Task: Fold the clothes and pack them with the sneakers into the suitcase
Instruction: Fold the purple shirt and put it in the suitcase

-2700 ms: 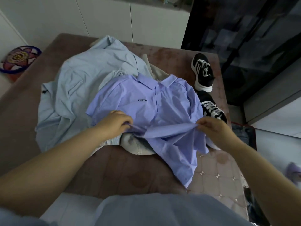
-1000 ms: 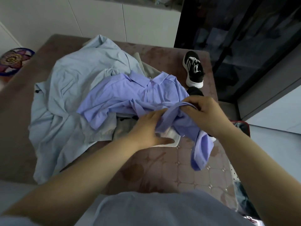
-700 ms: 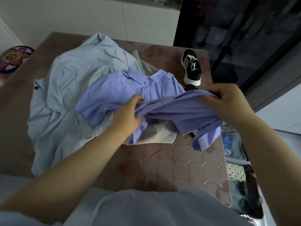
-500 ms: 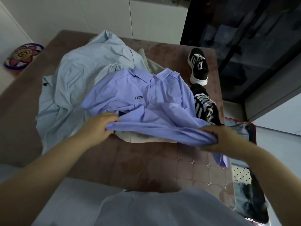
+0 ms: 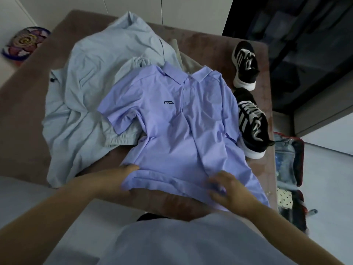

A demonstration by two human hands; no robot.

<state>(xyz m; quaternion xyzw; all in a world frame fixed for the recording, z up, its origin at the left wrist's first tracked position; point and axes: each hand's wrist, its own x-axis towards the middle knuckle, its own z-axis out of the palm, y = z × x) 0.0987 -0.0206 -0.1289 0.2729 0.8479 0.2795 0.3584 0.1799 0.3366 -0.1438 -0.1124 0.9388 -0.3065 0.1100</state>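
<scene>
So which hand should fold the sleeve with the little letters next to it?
Probably the left hand. It rests at the purple polo shirt hem on the same side as that sleeve, so it reaches straight up. The right hand sits at the hem's other side, nearer the sneakers.

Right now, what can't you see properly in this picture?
All in the head view:
- Left hand: fingertips tucked under the purple polo shirt's hem, so the grip is hidden.
- Right hand: blurred by motion.
- Suitcase: mostly hidden behind the table's edge; contents unclear.
- Beige garment: nearly all covered by the shirts.
- Near sneaker: heel side covered by the polo.
</scene>
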